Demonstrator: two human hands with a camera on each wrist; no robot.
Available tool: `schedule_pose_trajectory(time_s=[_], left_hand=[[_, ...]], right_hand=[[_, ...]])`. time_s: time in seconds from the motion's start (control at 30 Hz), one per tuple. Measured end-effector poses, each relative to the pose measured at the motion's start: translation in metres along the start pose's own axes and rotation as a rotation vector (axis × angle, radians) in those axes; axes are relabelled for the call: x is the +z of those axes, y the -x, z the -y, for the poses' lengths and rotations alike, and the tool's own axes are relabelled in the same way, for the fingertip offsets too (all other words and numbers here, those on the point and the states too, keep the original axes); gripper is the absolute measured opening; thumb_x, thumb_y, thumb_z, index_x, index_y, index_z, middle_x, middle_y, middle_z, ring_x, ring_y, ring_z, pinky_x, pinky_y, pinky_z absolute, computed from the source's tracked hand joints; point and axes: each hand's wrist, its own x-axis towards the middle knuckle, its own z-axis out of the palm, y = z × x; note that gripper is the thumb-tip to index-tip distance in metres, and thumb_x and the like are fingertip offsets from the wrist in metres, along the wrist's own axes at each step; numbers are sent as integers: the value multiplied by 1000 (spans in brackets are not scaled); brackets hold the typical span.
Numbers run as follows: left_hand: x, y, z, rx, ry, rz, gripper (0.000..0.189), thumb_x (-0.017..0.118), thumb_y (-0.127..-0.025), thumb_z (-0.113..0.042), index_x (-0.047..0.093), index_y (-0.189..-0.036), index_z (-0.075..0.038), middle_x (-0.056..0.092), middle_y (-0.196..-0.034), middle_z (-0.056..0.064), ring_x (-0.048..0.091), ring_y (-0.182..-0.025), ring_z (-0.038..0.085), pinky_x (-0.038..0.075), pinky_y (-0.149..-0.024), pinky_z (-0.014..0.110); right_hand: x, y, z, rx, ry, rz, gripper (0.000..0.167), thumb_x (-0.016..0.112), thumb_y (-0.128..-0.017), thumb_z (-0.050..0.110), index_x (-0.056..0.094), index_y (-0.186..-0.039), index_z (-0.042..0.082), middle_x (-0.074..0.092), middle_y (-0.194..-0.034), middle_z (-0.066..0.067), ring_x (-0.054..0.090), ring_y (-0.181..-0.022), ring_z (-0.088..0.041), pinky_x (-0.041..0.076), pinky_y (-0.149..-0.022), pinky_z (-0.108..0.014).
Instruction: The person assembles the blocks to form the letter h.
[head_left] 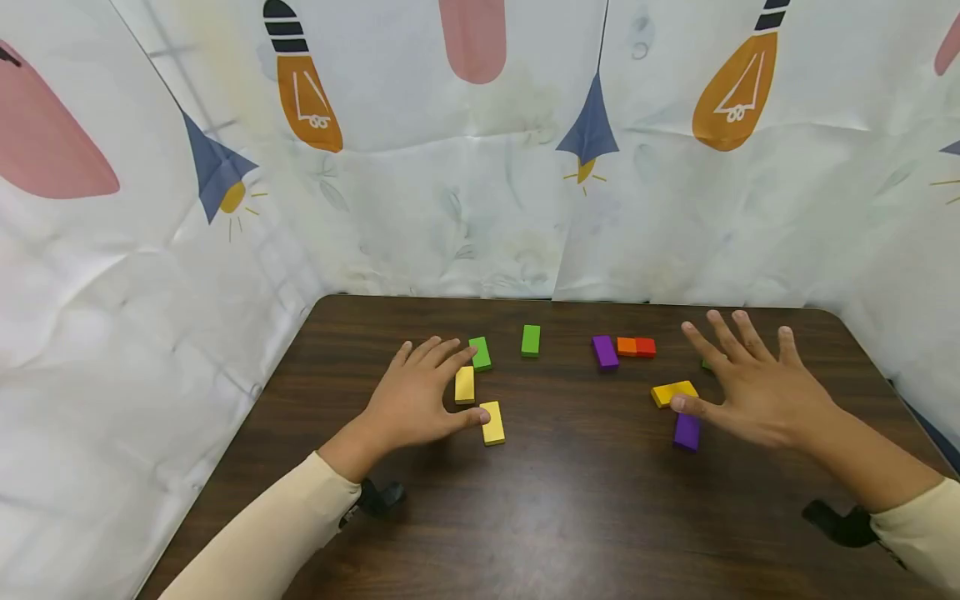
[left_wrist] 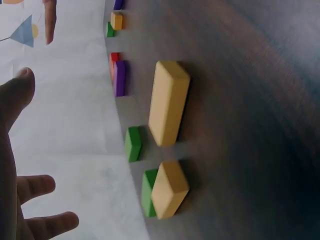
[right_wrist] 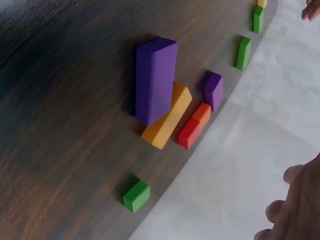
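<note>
My left hand [head_left: 420,396] hovers over the left part of the table with fingers spread and nothing in its grasp. By its thumb lies a pale yellow block [head_left: 492,423]; a second yellow block [head_left: 465,386] and a green block [head_left: 481,354] are near its fingertips. On the right side my right hand [head_left: 757,387] is held above the table, fingers splayed, holding nothing. Beneath its thumb are an orange-yellow block [head_left: 672,392] and a purple block [head_left: 686,432]. A small green block [right_wrist: 136,196], mostly hidden by that hand in the head view, shows in the right wrist view.
Toward the back of the dark wooden table [head_left: 555,517] lie another green block [head_left: 531,341], a purple block [head_left: 605,352], and small orange [head_left: 626,347] and red [head_left: 645,347] blocks side by side. A printed white curtain [head_left: 420,208] hangs behind the table.
</note>
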Motion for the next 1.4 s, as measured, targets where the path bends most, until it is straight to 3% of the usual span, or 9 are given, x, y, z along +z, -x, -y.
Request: schedule_pose_trajectory(time_s=[0.23, 0.57, 1.07, 1.4], left_hand=[[15, 7, -6, 10, 65, -7, 85, 62, -88, -73, 52, -151, -18, 52, -147, 6, 48, -135, 32, 37, -109, 57], [33, 14, -15, 32, 86, -5, 74, 76, -85, -60, 60, -144, -18, 59, -134, 6, 56, -121, 30, 45, -100, 54], [50, 15, -19, 55, 99, 30, 69, 81, -84, -50, 62, -140, -15, 62, -129, 4, 57, -116, 27, 47, -98, 50], [57, 13, -20, 48, 92, 43, 66, 81, -85, -47, 63, -139, -15, 62, -131, 5, 58, -121, 28, 45, -102, 50]], right_hand=[[8, -2, 6, -11, -1, -26, 99, 45, -97, 72, -7, -165, 23, -12, -169, -14, -15, -152, -41, -28, -106, -63], [17, -4, 16, -38, -5, -73, 99, 46, -96, 73, -5, -165, 23, -10, -169, -12, -13, -153, -38, -27, -108, -61], [25, -8, 24, -77, -9, -96, 97, 45, -98, 70, -4, -165, 21, -8, -169, -14, -7, -153, -41, -23, -111, -63], [33, -11, 27, -76, -37, -191, 93, 49, -97, 69, 17, -166, 15, 16, -167, -21, 19, -151, -45, -9, -118, -61]])
